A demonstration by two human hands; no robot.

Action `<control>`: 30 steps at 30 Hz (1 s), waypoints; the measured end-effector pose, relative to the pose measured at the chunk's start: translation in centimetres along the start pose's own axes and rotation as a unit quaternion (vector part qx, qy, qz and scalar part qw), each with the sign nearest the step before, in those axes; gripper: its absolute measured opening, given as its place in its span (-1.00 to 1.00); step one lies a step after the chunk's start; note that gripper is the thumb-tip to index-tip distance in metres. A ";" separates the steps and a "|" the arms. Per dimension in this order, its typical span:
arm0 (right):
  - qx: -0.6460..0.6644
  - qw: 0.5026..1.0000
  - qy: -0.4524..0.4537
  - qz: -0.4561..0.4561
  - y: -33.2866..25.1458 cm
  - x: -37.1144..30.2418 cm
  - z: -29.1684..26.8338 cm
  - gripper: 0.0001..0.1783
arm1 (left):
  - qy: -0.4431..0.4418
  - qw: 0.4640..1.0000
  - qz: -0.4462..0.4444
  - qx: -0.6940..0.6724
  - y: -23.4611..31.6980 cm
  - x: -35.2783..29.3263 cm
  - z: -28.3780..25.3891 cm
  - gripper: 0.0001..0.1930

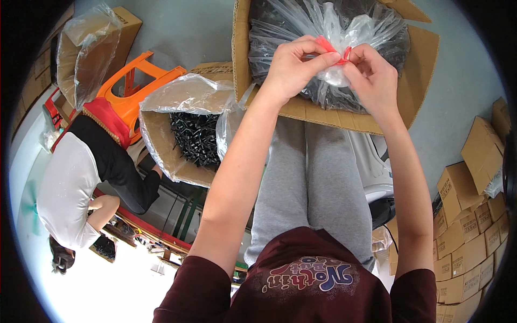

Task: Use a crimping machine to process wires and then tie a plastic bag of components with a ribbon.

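White top and black trousers at the far left: that's your co-worker (70,177), bent over, with red fabric (112,121) at the hips. Just above, clear plastic sheeting (89,51) drapes over a cardboard box (128,33), and the orange stool (129,102) stands right next to that red fabric. Moving right, we come to the plastic-lined carton (161,129), its mouth open, small black parts (196,137) heaped inside, and it sits close to your left forearm.

Now to the action! Your left hand (291,67) reaches over the near edge of the large open carton (425,64), thumb and fingers pinched together on the red tie (346,55). That tie is at the gathered neck of the clear bag (334,79), roughly midway between the carton's left and right edges, with the bag spreading out beneath it and dark contents showing through. From the other side comes your right hand (377,75), thumb and fingertips closed on the tie too, the two hands almost meeting.

Below the near edge, your legs in grey trousers (307,183) run down the middle, with white plastic furniture (371,161) just to their right. Out at the far right, brown boxes (468,258) are stacked in rows.
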State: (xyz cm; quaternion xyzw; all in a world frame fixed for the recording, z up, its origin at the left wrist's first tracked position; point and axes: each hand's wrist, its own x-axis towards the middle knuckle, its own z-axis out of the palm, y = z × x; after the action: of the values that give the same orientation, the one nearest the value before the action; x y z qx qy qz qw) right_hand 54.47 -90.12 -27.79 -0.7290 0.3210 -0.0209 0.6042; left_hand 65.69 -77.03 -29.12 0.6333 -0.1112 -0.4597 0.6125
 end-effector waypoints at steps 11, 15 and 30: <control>-0.127 0.963 0.102 -0.215 -1.4 0.4 1.3 -0.93 | 0.113 0.993 -0.029 -0.035 0.0 -1.2 0.8 -0.92; 0.052 0.996 0.044 -0.055 -0.6 -0.1 1.6 -0.96 | 0.135 0.985 -0.057 -0.086 -0.2 -1.3 1.1 -0.94; 0.165 0.965 -0.183 0.095 -1.4 -0.8 -1.8 -0.87 | 0.004 0.988 0.093 0.120 0.1 -2.1 -0.1 -0.87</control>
State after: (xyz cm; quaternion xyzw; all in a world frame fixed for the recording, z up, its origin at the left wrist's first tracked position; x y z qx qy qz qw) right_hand 53.72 -91.20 -25.82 -0.5768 0.2651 0.1175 0.7636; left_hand 64.65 -75.55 -28.12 0.6911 -0.2216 -0.3816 0.5724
